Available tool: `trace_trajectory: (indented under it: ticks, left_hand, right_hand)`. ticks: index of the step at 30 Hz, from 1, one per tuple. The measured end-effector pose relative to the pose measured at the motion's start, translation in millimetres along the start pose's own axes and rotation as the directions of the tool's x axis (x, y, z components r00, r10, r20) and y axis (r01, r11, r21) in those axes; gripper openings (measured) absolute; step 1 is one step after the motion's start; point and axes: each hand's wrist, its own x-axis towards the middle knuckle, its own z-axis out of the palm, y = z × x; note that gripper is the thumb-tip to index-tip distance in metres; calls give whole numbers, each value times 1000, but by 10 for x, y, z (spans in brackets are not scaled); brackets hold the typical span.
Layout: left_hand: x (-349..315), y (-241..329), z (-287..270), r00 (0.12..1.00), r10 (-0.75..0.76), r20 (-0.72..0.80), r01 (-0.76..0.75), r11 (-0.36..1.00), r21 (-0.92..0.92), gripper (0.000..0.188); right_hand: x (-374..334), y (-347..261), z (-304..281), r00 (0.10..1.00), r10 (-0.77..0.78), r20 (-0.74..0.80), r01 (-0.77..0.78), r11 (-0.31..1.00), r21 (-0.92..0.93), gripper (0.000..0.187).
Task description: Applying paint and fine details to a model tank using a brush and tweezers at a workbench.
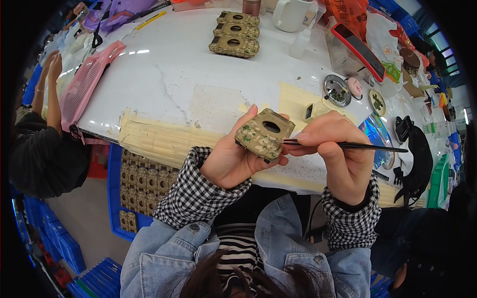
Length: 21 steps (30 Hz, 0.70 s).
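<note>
A camouflage-painted toy tank hull (pixel 256 142) with an oval hole in its top rests tilted in my left hand (pixel 222 163), the fingers and thumb around its edges. Between the fingers and thumb of my right hand (pixel 343 156) is a pair of slim black tweezers (pixel 370 146). Their tips meet the hull's right side, below the hole; whether they pinch some tiny piece is too small to tell. Several similar hulls (pixel 234 45) stand in a row at the back of the white table.
Low on the left, a blue tray (pixel 115 203) holds rows of hulls. Right of my hands lie a round dish (pixel 338 91) of dark green bits and a small round pad (pixel 377 103). A red-cased phone (pixel 358 52) leans behind them. Another person's arms (pixel 52 92) are at far left.
</note>
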Motion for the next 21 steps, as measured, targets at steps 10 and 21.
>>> trace_trajectory:
  ticks: [10,21]
  left_hand:
    - [6,4,17,1000,1,-10,-1,1000,15,60]
    - [9,4,16,1000,5,-10,-5,1000,17,60]
  right_hand:
    - [-13,-16,27,997,62,-36,-60,996,59,15]
    - [13,-1,24,1000,11,-24,-11,1000,6,14]
